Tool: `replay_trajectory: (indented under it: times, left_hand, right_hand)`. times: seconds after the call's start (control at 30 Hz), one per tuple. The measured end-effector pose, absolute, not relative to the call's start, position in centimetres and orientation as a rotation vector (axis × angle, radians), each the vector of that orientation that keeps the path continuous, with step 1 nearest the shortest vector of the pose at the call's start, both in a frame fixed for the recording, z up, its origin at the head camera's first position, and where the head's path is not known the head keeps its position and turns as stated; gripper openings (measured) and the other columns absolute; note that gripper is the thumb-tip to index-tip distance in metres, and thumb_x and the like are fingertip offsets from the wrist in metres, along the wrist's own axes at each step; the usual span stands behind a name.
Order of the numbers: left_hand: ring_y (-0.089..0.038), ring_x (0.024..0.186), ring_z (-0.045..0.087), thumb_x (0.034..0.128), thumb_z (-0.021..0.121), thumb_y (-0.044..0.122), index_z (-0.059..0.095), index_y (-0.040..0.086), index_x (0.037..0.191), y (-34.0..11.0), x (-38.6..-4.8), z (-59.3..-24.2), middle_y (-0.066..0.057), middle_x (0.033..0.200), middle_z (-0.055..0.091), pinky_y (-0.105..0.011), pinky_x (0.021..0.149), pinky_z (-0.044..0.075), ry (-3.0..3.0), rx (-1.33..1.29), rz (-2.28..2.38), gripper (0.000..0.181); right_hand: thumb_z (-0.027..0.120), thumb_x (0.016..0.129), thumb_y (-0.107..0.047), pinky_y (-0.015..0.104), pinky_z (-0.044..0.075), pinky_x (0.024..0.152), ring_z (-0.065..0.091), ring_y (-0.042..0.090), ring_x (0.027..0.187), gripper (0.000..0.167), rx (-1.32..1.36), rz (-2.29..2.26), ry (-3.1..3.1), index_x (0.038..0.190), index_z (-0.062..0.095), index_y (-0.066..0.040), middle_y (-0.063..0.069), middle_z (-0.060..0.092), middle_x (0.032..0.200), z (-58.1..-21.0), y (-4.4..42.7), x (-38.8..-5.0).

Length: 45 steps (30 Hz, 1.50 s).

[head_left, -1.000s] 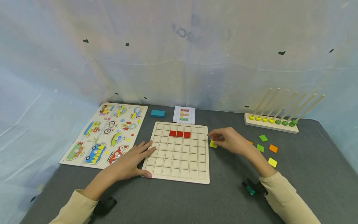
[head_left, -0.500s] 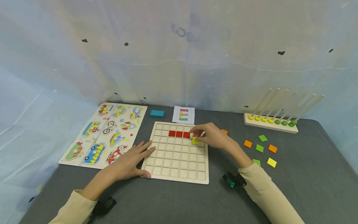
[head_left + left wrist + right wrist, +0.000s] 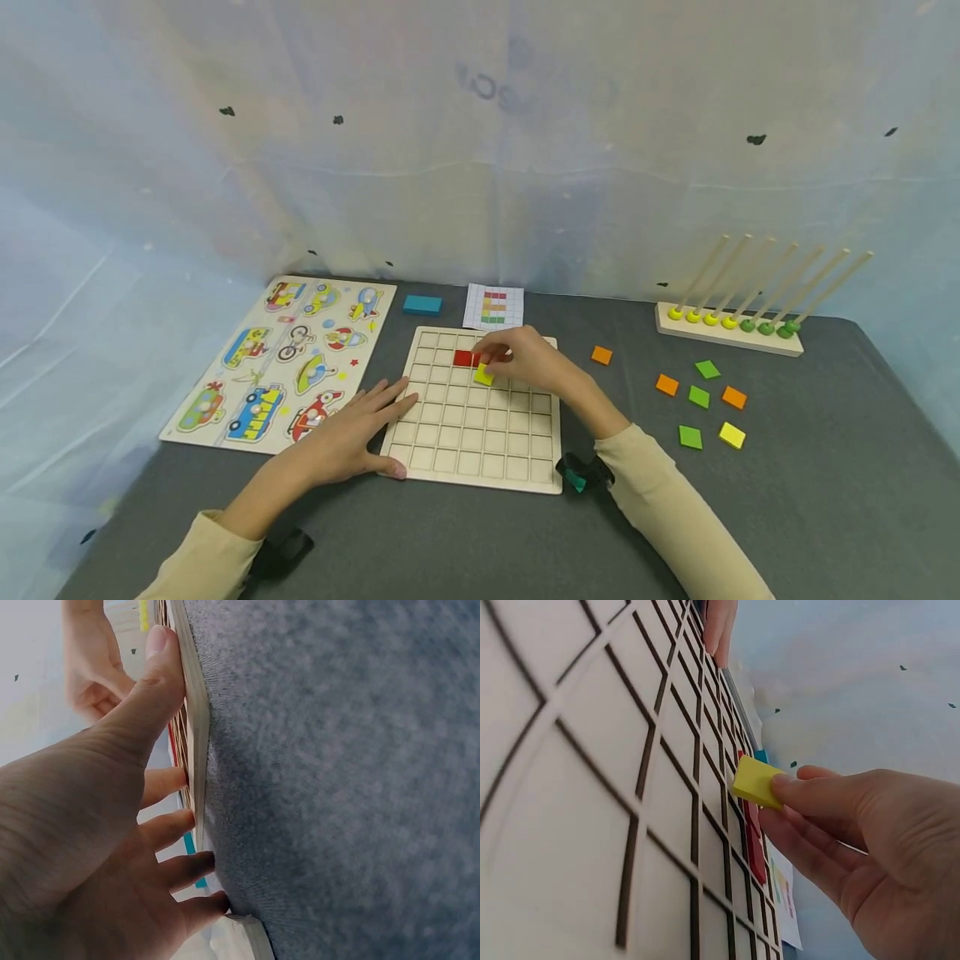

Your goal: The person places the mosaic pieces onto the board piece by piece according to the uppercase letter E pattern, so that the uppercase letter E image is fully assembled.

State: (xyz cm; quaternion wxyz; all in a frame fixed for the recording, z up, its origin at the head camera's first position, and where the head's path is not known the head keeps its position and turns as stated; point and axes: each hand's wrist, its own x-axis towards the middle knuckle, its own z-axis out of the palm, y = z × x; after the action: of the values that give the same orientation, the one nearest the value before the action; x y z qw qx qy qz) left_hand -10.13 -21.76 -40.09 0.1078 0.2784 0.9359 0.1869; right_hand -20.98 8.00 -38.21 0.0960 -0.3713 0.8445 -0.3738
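Note:
My right hand [image 3: 521, 358] pinches a yellow square tile [image 3: 756, 780] between thumb and fingers, held over the wooden grid board [image 3: 480, 462]. Just beyond the tile lies a row of red tiles [image 3: 462, 358] set in the board's upper cells, partly hidden by the right hand. My left hand [image 3: 348, 433] rests with spread fingers on the board's left edge, the thumb at its near left corner. In the left wrist view the thumb [image 3: 154, 682] presses on the board's rim.
A printed pattern card [image 3: 492, 307] and a blue block [image 3: 422, 305] lie behind the board. At left is a vehicle puzzle board [image 3: 300, 367]. Loose orange [image 3: 602, 355], green [image 3: 690, 437] and yellow tiles [image 3: 732, 435] lie to the right, before a peg rack with beads [image 3: 727, 329].
My right hand has carried the yellow tile leftward from the table right of the board to over the cells below the red row. The left hand has stayed in place.

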Motion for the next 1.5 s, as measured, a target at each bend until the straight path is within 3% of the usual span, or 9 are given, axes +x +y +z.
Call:
replay_trajectory:
  times: [0.53, 1.07, 1.5]
  left_hand:
    - [-0.043, 0.146, 0.015, 0.0750, 0.069, 0.065, 0.034, 0.013, 0.154, -21.8, -10.0, -40.1, -0.013, 0.162, 0.020, -0.063, 0.114, 0.019, 2.739, 0.787, 0.561, 0.101]
    - [-0.042, 0.147, 0.016, 0.0737, 0.070, 0.065, 0.035, 0.013, 0.154, -21.6, -10.2, -40.0, -0.013, 0.162, 0.020, -0.062, 0.114, 0.020, 2.749, 0.792, 0.551, 0.102]
    - [-0.042, 0.146, 0.016, 0.0739, 0.070, 0.065, 0.036, 0.012, 0.153, -21.6, -10.1, -39.8, -0.013, 0.162, 0.021, -0.062, 0.114, 0.020, 2.752, 0.795, 0.553, 0.101]
  right_hand:
    - [0.068, 0.091, -0.001, 0.022, 0.054, 0.079, 0.067, 0.015, 0.088, 0.021, -1.128, -1.087, 2.508, 0.112, 0.070, 0.000, 0.006, 0.072, 0.096, -39.3, 4.2, -21.4]
    - [0.068, 0.090, -0.001, 0.025, 0.055, 0.079, 0.068, 0.017, 0.089, 0.022, -1.034, -1.028, 2.539, 0.112, 0.070, -0.001, 0.007, 0.072, 0.098, -38.6, 3.7, -21.2]
    - [0.069, 0.088, 0.004, 0.020, 0.053, 0.075, 0.065, 0.018, 0.084, 0.022, -1.102, -1.017, 2.528, 0.110, 0.071, 0.000, 0.008, 0.070, 0.094, -38.8, 3.6, -21.3]
